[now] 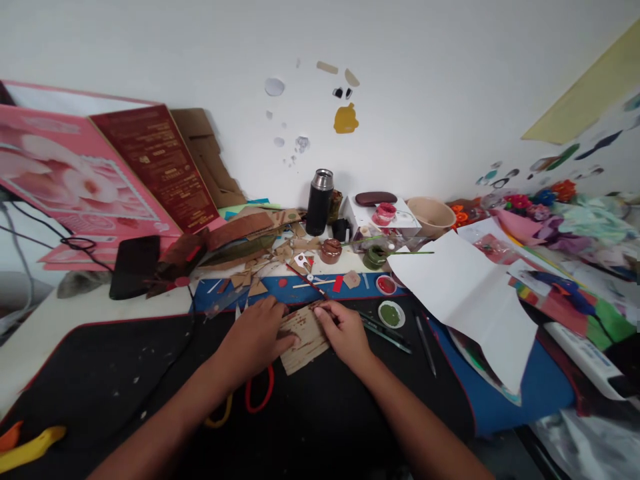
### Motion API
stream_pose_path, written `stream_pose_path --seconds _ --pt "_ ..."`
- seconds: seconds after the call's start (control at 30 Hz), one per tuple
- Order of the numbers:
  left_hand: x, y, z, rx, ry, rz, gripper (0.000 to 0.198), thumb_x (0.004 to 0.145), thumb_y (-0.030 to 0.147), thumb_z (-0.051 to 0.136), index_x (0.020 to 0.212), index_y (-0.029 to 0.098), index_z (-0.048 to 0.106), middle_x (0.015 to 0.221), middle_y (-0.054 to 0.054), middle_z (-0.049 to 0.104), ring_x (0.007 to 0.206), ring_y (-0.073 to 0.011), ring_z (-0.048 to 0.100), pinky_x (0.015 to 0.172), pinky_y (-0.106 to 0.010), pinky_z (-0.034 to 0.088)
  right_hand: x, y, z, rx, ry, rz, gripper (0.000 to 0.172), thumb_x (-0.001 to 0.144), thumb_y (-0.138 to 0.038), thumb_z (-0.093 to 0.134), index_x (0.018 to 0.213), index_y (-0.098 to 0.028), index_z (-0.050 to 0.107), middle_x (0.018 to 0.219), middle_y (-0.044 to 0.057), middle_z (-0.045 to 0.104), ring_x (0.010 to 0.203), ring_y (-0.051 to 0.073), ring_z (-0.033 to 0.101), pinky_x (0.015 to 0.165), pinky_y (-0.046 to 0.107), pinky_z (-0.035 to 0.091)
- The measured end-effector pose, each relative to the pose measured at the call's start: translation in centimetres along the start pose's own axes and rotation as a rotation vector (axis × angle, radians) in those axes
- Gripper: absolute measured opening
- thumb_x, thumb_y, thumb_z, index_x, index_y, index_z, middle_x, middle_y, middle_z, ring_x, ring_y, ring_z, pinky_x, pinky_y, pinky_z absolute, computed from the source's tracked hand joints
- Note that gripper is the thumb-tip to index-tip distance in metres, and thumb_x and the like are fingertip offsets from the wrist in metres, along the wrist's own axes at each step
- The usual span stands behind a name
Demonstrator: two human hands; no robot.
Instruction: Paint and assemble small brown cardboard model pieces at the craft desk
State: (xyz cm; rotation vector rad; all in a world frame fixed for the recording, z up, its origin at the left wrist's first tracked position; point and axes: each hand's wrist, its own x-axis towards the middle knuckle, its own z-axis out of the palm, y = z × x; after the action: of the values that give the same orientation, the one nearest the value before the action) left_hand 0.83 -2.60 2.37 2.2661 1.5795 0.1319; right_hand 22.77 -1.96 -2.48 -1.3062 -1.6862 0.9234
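A small torn piece of brown cardboard (301,357) with a rough, partly peeled surface lies tilted over the black mat between my hands. My left hand (259,337) grips its left side, thumb on the top face and fingers curled at the far edge. With thumb and bent fingers, my right hand (344,332) pinches the upper right corner; its fingertips are partly hidden. Beneath my left wrist, a red scissor-handle loop (260,390) and a yellow loop (220,412) show, their blades out of sight. A thin paintbrush (310,283) rests just beyond the cardboard.
Behind my hands are cardboard scraps (257,267), a brown paint jar (331,251), a green paint jar (375,257) and a black flask (320,203). Right of my right hand sit a dish of green paint (391,314), pens (425,343) and white paper (465,287). A phone (134,267) lies left.
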Motion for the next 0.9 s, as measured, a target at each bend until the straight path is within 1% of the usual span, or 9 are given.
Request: stream_pose_path --seconds 0.13,0.33,0.4,0.5,0.53,0.63,0.73,0.8,0.9 --pt "-0.1 0.1 -0.9 -0.107 -0.086 -0.011 0.030 0.085 0.033 0.074 0.108 0.019 0.061 0.114 -0.012 0.068 0.113 -0.0342 0.064 0.096 -0.044 0.048 -0.1 0.0 0.0 -0.036 -0.018 -0.015 0.028 0.101 -0.038 0.059 0.099 -0.019 0.080 0.080 0.004 0.078 0.067 0.017 0.066 0.066 0.026 0.046" --pt "0.1 0.8 -1.3 -0.328 -0.243 -0.106 0.042 0.081 0.020 0.067 0.121 0.021 0.055 0.120 -0.010 0.072 0.111 -0.0296 0.068 0.091 -0.036 0.047 0.0 0.1 -0.1 -0.030 -0.044 -0.032 0.028 0.102 -0.038 0.058 0.100 -0.020 0.079 0.085 0.005 0.080 0.071 0.018 0.069 0.068 0.026 0.047" --pt "0.3 0.8 -1.1 -0.336 -0.257 -0.140 0.033 0.080 0.018 0.065 0.113 0.020 0.060 0.115 -0.010 0.075 0.106 -0.0284 0.069 0.088 -0.035 0.046 0.0 0.1 -0.2 -0.025 -0.043 -0.033 0.028 0.102 -0.038 0.058 0.099 -0.020 0.079 0.086 0.005 0.080 0.071 0.018 0.069 0.069 0.027 0.047" --pt "0.6 0.5 -0.7 -0.323 -0.273 -0.202 0.008 0.081 0.023 0.063 0.089 0.020 0.066 0.095 -0.007 0.076 0.091 -0.0268 0.069 0.078 -0.033 0.044 -0.1 0.2 -0.2 -0.002 -0.024 -0.026 0.028 0.102 -0.039 0.058 0.097 -0.020 0.078 0.082 0.004 0.079 0.069 0.017 0.067 0.067 0.027 0.047" --pt "0.7 0.4 -0.6 -0.332 -0.270 -0.214 0.006 0.082 0.026 0.062 0.083 0.021 0.065 0.089 -0.005 0.076 0.086 -0.0260 0.069 0.075 -0.033 0.043 -0.1 0.2 -0.2 0.010 -0.015 -0.025 0.029 0.102 -0.040 0.058 0.097 -0.019 0.078 0.082 0.003 0.079 0.069 0.017 0.067 0.067 0.027 0.047" --pt "0.6 -0.2 -0.7 -0.393 -0.202 -0.220 0.015 0.084 0.034 0.059 0.075 0.022 0.063 0.076 -0.003 0.072 0.076 -0.0241 0.065 0.069 -0.032 0.041 -0.2 0.3 -0.3 0.044 0.007 -0.032 0.029 0.102 -0.040 0.059 0.096 -0.019 0.078 0.082 0.003 0.079 0.069 0.017 0.067 0.067 0.027 0.047" --pt "0.3 -0.7 -1.3 -0.580 -0.143 -0.208 0.027 0.086 0.047 0.055 0.074 0.023 0.059 0.069 -0.001 0.065 0.067 -0.0223 0.063 0.064 -0.031 0.044 -0.3 0.4 -0.3 0.065 0.034 -0.033 0.029 0.101 -0.041 0.060 0.095 -0.019 0.078 0.080 0.003 0.077 0.068 0.017 0.066 0.067 0.026 0.047" --pt "0.1 -1.0 -1.8 -0.729 -0.117 -0.214 0.034 0.084 0.055 0.058 0.074 0.023 0.059 0.068 0.001 0.063 0.063 -0.0209 0.063 0.062 -0.031 0.047 -0.3 0.4 -0.3 0.078 0.048 -0.024 0.030 0.101 -0.042 0.060 0.094 -0.019 0.077 0.077 0.002 0.075 0.067 0.017 0.065 0.066 0.026 0.046" --pt "-0.2 -1.2 -2.3 -0.876 -0.106 -0.291 0.039 0.079 0.061 0.066 0.078 0.023 0.059 0.064 0.001 0.067 0.058 -0.0200 0.064 0.058 -0.030 0.049 -0.3 0.5 -0.4 0.112 0.051 0.028 0.035 0.101 -0.047 0.059 0.093 -0.019 0.077 0.066 0.000 0.067 0.058 0.016 0.057 0.058 0.026 0.043"
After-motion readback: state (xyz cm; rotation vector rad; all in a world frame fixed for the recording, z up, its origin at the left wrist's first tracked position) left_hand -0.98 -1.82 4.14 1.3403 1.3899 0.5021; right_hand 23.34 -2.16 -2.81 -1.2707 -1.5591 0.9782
